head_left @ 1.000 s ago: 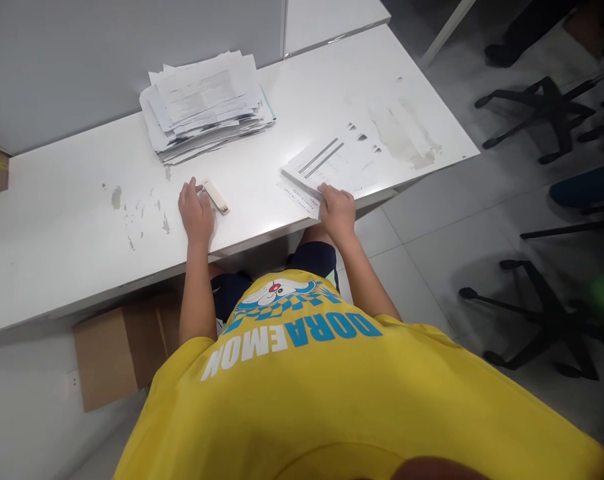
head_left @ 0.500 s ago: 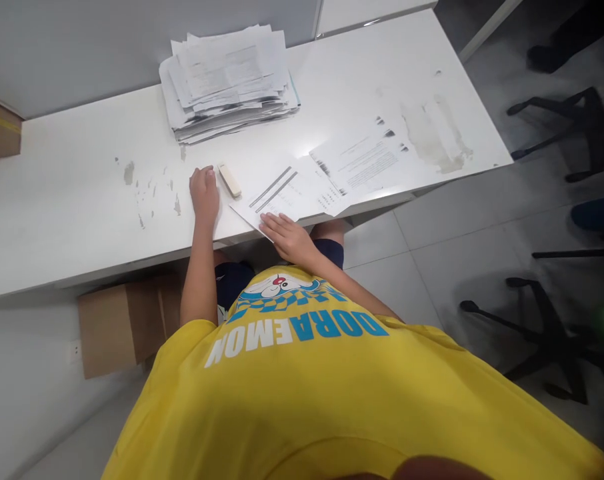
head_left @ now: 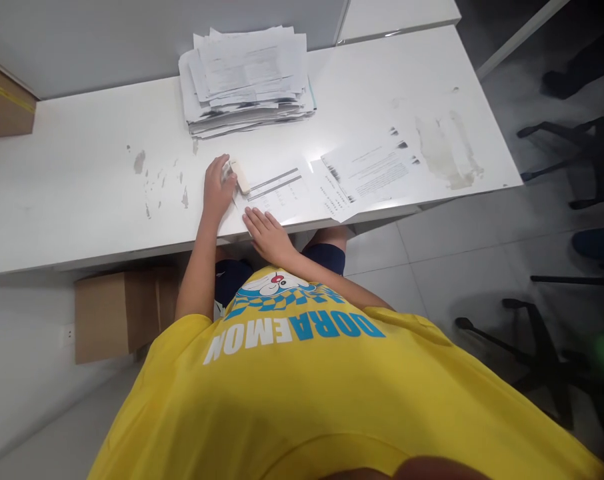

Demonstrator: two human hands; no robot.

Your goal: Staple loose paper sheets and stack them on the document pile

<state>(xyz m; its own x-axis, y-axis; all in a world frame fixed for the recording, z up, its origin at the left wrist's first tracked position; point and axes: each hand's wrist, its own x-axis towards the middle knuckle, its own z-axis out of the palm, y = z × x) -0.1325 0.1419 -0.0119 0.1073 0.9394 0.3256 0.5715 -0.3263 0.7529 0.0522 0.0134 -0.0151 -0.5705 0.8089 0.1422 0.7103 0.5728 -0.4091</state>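
My left hand [head_left: 217, 187] rests on the white desk [head_left: 82, 180] with its fingertips curled round the near end of a small cream stapler [head_left: 239, 177]. My right hand [head_left: 265, 232] lies flat, fingers spread, on the near corner of a printed sheet [head_left: 277, 193] with two dark bars, near the desk's front edge. The stapler sits at that sheet's top left corner. A second printed sheet [head_left: 369, 170] lies to the right, overlapping the first. A thick, untidy stack of papers [head_left: 247, 73] stands at the back of the desk.
A grey partition wall [head_left: 132, 33] runs behind the desk. A cardboard box [head_left: 112, 313] sits on the floor under it, another box [head_left: 5, 107] at far left. Black office chair bases [head_left: 547, 347] stand on the tiled floor to the right.
My right hand has slid the barred sheet leftward across the desk until it lies beside the stapler, leaving the second sheet behind. My left hand has closed onto the stapler's end.
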